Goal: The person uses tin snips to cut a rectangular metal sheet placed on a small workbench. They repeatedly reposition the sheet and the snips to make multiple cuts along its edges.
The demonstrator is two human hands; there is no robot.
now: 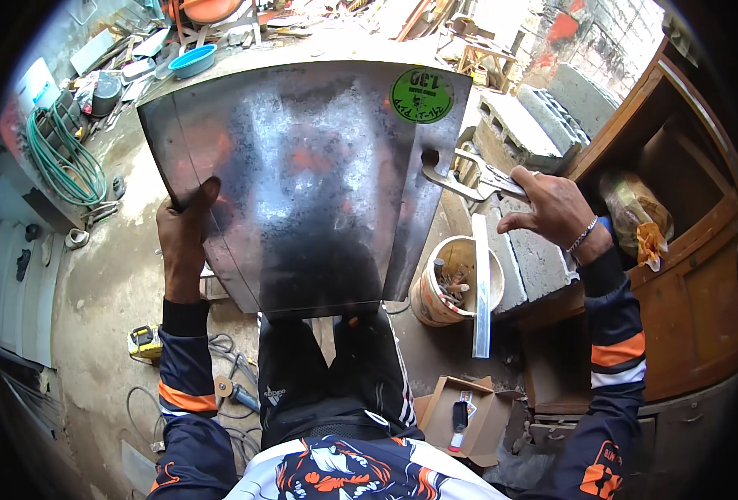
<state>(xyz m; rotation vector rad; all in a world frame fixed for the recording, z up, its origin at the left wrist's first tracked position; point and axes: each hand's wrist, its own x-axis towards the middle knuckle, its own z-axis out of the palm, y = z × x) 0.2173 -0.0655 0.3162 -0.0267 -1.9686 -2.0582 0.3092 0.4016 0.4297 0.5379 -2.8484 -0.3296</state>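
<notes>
A broad sheet of shiny dark metal (319,183), with a crease line near its left and right sides, is held up in front of my legs. A round green sticker (421,94) is on its far right corner. My left hand (187,225) grips the sheet's left edge, thumb on top and fingers hidden beneath. Locking C-clamp pliers (484,178) have one curved jaw tip resting on the sheet near its right edge; the other jaw is hidden underneath. My right hand (556,208) holds the pliers by the handle end, with its thumb spread away.
To the right are a bucket (426,293) of odd pieces, a metal strip (481,325), concrete blocks (529,258) and a wooden cabinet (694,287). An open cardboard box (490,446) lies below. An angle grinder (237,393), cables and a green hose (57,158) lie left.
</notes>
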